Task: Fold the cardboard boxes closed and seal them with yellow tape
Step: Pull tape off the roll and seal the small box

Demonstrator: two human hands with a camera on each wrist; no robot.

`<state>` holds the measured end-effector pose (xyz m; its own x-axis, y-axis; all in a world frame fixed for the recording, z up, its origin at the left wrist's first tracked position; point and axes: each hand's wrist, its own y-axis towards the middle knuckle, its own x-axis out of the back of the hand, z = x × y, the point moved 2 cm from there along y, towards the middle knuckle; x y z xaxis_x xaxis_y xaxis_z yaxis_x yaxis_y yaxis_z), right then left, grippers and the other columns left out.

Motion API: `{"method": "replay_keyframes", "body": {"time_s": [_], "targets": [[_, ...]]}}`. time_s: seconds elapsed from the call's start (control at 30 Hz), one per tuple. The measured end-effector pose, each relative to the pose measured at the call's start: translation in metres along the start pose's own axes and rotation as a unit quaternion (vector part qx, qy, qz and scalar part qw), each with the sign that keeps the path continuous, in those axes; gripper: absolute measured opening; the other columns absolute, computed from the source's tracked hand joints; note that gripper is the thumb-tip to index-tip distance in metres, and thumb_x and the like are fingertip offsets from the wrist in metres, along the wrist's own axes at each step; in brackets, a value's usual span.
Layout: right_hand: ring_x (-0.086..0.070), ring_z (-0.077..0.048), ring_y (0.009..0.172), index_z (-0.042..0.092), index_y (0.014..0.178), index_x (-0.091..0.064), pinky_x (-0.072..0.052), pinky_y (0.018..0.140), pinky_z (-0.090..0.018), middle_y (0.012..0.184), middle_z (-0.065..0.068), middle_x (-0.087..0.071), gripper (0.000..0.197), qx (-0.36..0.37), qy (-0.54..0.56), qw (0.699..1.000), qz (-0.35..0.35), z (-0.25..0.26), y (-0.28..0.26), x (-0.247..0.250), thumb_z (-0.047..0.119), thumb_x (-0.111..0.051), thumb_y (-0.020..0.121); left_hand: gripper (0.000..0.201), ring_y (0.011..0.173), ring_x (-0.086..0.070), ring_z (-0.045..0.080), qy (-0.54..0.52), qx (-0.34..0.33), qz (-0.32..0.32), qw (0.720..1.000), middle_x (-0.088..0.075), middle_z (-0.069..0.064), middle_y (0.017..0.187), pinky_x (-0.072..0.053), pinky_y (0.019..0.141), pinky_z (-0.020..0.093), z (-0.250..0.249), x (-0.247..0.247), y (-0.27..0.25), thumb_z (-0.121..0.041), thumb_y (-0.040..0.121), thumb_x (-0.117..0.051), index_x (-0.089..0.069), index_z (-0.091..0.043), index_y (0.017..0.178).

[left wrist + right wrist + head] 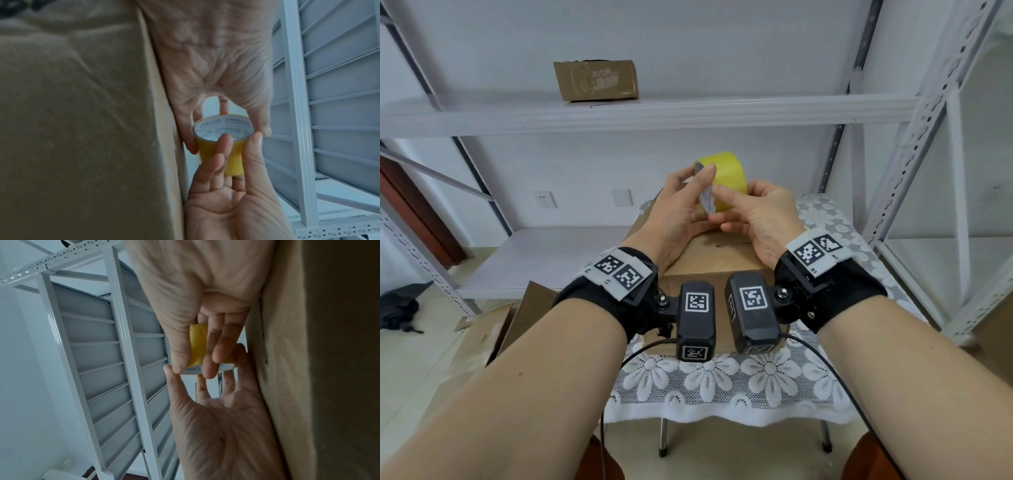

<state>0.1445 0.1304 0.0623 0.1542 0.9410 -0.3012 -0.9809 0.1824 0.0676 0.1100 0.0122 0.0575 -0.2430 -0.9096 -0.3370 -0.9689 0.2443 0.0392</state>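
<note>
Both forearms reach forward from the bottom of the head view, each with a black wrist strap carrying coded markers and a small black camera. Past them, the left hand (678, 209) and right hand (760, 212) meet around a roll of yellow tape (726, 178), held up in the air just above a closed cardboard box (709, 263). The left hand's fingers curl round the roll's near rim, thumb up along its white edge. The right hand pinches the roll from the other side, thumb tip meeting the left thumb at the rim, fingers wrapped over the yellow face. In the left wrist view the roll's white core (224, 129) with faint print faces the camera, ringed by fingers of both hands.

That box sits on a small worktop (739, 380) covered by a white lace cloth with flower patterns, standing on metal legs. More cardboard (493, 329) leans beside the worktop on the left, down by the floor. Behind stands a white metal shelf rack (688, 113); another box (596, 80) with printing rests on its upper shelf. A wall socket (545, 199) shows low on the white wall.
</note>
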Motion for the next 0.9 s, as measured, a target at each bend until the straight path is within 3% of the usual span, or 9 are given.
{"method": "replay_keyframes", "body": {"time_s": [0.1, 0.23, 0.33, 0.47, 0.53, 0.63, 0.8, 0.9], "targets": [[-0.066, -0.015, 0.052, 0.007, 0.09, -0.061, -0.052, 0.045, -0.019, 0.077, -0.01, -0.07, 0.016, 0.0, 0.012, 1.0, 0.028, -0.0011, -0.0001, 0.0001, 0.005, -0.073, 0.079, 0.049, 0.081, -0.073, 0.017, -0.001, -0.004, -0.008, 1.0, -0.065, 0.012, 0.111, -0.058, 0.069, 0.035, 0.0001, -0.0009, 0.0013, -0.036, 0.094, -0.061, -0.046, -0.009, 0.132], [-0.068, -0.016, 0.055, 0.005, 0.098, -0.063, -0.055, 0.05, -0.02, 0.074, -0.007, -0.072, 0.016, -0.003, 0.036, 0.997, 0.072, -0.0024, -0.0006, -0.0021, -0.002, -0.066, 0.083, 0.06, 0.094, -0.068, 0.028, -0.01, 0.014, -0.014, 1.0, -0.067, 0.018, 0.111, -0.058, 0.082, 0.04, -0.0015, 0.0012, 0.002, -0.05, 0.091, -0.058, -0.052, -0.005, 0.131], [-0.068, -0.016, 0.056, 0.007, 0.096, -0.063, -0.056, 0.051, -0.021, 0.073, -0.006, -0.072, 0.012, 0.001, 0.044, 0.997, 0.07, -0.0021, -0.0008, -0.0024, 0.001, -0.064, 0.086, 0.06, 0.087, -0.068, 0.025, -0.01, 0.012, -0.005, 1.0, -0.066, 0.017, 0.112, -0.058, 0.075, 0.036, -0.0007, 0.0017, 0.0008, -0.046, 0.09, -0.061, -0.052, -0.004, 0.132], [-0.069, -0.019, 0.055, 0.009, 0.094, -0.062, -0.054, 0.047, -0.021, 0.07, -0.007, -0.071, 0.01, -0.004, 0.078, 0.996, 0.045, 0.0001, 0.0, -0.0012, 0.018, -0.058, 0.094, 0.056, 0.085, -0.069, 0.025, 0.032, -0.004, 0.025, 0.999, -0.067, 0.018, 0.115, -0.057, 0.071, 0.034, 0.0015, -0.0004, -0.0015, -0.034, 0.086, -0.069, -0.055, -0.001, 0.129], [-0.069, -0.02, 0.055, 0.01, 0.093, -0.06, -0.054, 0.046, -0.022, 0.068, -0.007, -0.07, 0.014, -0.006, 0.092, 0.995, 0.042, 0.0006, 0.0, -0.0019, 0.02, -0.052, 0.097, 0.057, 0.085, -0.069, 0.025, 0.034, 0.0, 0.022, 0.999, -0.069, 0.018, 0.112, -0.057, 0.071, 0.034, 0.0013, -0.0005, -0.0017, -0.037, 0.083, -0.07, -0.057, -0.002, 0.126], [-0.07, -0.022, 0.059, 0.009, 0.096, -0.059, -0.055, 0.049, -0.022, 0.071, -0.009, -0.071, 0.014, -0.005, 0.107, 0.993, 0.053, -0.0004, 0.0, -0.0021, 0.017, -0.049, 0.099, 0.042, 0.081, -0.069, 0.021, 0.042, 0.004, 0.025, 0.999, -0.07, 0.015, 0.101, -0.058, 0.07, 0.031, 0.001, -0.0008, -0.0028, -0.037, 0.091, -0.063, -0.063, -0.004, 0.118], [-0.07, -0.026, 0.063, 0.009, 0.094, -0.06, -0.055, 0.05, -0.024, 0.081, -0.013, -0.071, 0.012, -0.017, 0.094, 0.993, 0.062, -0.0013, -0.0005, -0.0014, 0.017, -0.053, 0.097, 0.04, 0.083, -0.07, 0.023, 0.048, 0.005, 0.016, 0.999, -0.073, 0.015, 0.101, -0.059, 0.076, 0.034, 0.0012, 0.0003, -0.002, -0.041, 0.093, -0.059, -0.066, -0.007, 0.112], [-0.069, -0.022, 0.058, 0.008, 0.088, -0.062, -0.055, 0.05, -0.023, 0.077, -0.011, -0.071, 0.01, -0.008, 0.076, 0.996, 0.044, -0.0017, -0.0007, -0.0003, 0.017, -0.059, 0.093, 0.04, 0.082, -0.072, 0.021, 0.044, 0.006, 0.02, 0.999, -0.074, 0.013, 0.096, -0.058, 0.072, 0.032, 0.0011, -0.0011, -0.0023, -0.044, 0.092, -0.057, -0.069, -0.009, 0.105]]}}
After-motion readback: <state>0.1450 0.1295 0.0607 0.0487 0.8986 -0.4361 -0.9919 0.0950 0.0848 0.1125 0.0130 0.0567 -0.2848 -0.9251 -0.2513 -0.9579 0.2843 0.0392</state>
